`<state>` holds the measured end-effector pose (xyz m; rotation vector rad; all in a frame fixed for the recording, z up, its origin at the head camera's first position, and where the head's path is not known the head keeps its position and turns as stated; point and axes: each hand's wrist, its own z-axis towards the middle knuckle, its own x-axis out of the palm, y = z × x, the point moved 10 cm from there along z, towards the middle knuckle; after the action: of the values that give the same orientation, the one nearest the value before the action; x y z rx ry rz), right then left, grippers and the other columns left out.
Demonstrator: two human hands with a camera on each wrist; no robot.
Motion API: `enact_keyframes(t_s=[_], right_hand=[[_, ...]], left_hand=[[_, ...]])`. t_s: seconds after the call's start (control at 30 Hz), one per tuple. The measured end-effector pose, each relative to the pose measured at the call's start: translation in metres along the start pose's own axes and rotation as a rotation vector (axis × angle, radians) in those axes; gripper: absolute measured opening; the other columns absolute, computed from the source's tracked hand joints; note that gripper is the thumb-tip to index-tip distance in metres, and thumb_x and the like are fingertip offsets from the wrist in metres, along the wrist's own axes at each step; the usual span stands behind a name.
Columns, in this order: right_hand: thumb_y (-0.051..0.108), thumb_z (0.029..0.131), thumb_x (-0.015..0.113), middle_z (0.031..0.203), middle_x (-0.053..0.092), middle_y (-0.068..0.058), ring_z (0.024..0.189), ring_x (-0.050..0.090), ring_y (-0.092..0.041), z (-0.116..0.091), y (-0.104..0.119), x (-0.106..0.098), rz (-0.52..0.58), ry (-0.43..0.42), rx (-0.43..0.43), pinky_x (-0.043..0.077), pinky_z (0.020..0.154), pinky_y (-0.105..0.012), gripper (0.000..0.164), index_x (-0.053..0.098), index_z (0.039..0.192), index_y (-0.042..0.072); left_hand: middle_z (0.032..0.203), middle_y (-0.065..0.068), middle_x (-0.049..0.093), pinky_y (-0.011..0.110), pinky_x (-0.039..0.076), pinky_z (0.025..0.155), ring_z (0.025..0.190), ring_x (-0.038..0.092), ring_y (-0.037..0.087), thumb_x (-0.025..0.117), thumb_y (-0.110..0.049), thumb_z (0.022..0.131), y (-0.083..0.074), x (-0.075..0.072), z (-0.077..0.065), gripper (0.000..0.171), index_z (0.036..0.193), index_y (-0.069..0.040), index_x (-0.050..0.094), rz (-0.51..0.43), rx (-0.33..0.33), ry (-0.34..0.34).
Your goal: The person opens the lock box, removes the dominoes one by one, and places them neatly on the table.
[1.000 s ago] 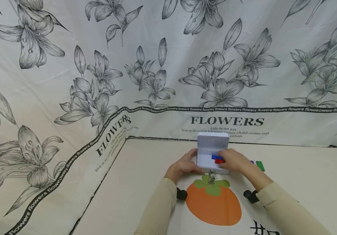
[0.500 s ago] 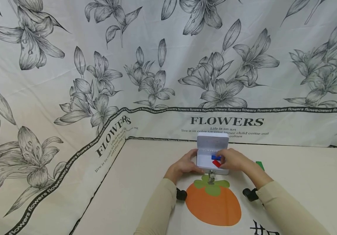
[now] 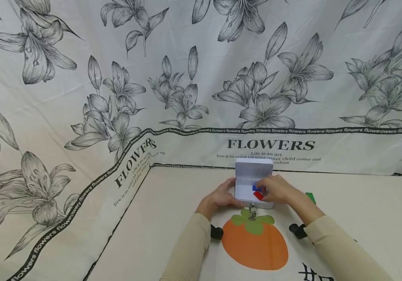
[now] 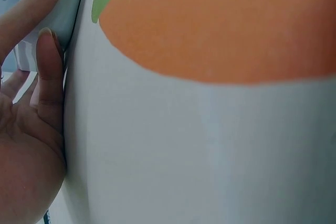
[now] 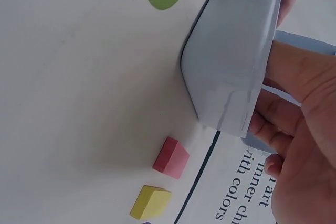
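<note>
A small pale grey metal cash box (image 3: 242, 193) stands with its lid (image 3: 253, 168) raised. A red block (image 3: 258, 195) and a blue block (image 3: 255, 188) lie inside it. My left hand (image 3: 222, 196) grips the box's left side, with fingertips against its front wall (image 4: 71, 17) in the left wrist view. My right hand (image 3: 278, 189) reaches in over the right side and pinches the right end of the blue block. In the right wrist view, the box wall (image 5: 226, 72) hides the fingertips of that hand.
Keys (image 3: 252, 211) hang from the front lock. Right of the box lie a green block (image 3: 310, 197), a pinkish-red block (image 5: 171, 159) and a yellow block (image 5: 150, 202). An orange fruit print (image 3: 255, 246) covers the cloth in front. Flowered fabric (image 3: 186, 105) rises behind.
The red block has turned to a slant and slid slightly toward the front, and my right fingers have left it. They have shifted left onto the blue block. My left hand stays put.
</note>
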<state>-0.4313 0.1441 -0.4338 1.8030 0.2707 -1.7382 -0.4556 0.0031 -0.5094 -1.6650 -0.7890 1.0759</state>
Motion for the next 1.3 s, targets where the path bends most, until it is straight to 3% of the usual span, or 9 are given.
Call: enact_keyframes(t_s=[0.37,0.77,1.3], right_hand=[[0.01,0.076,0.087,0.071,0.059,0.008,0.07,0.049,-0.013,0.006,0.0,0.006,-0.014,0.008,-0.046,0.037,0.071,-0.035,0.019,0.074,0.09,0.01],[0.009,0.079,0.086,0.081,0.064,0.001,0.074,0.051,-0.013,0.009,0.001,0.012,0.125,0.02,-0.058,0.046,0.07,-0.033,0.024,0.074,0.099,0.003],[0.011,0.08,0.085,0.077,0.06,0.003,0.072,0.049,-0.011,0.012,0.008,0.011,0.138,0.013,-0.082,0.044,0.069,-0.031,0.021,0.073,0.096,0.004]], left_hand=[[0.157,-0.001,0.046,0.046,0.028,0.12,0.128,0.044,0.021,0.092,0.001,0.065,0.0,0.001,0.001,0.1,0.151,-0.024,0.047,-0.004,-0.008,0.004],[0.156,0.0,0.045,0.045,0.027,0.121,0.13,0.042,0.02,0.091,0.002,0.066,0.0,0.001,0.002,0.099,0.151,-0.022,0.046,0.005,0.006,0.013],[0.153,0.0,0.048,0.044,0.029,0.119,0.129,0.043,0.021,0.091,0.003,0.066,-0.003,0.001,-0.001,0.098,0.15,-0.021,0.048,0.003,0.014,0.008]])
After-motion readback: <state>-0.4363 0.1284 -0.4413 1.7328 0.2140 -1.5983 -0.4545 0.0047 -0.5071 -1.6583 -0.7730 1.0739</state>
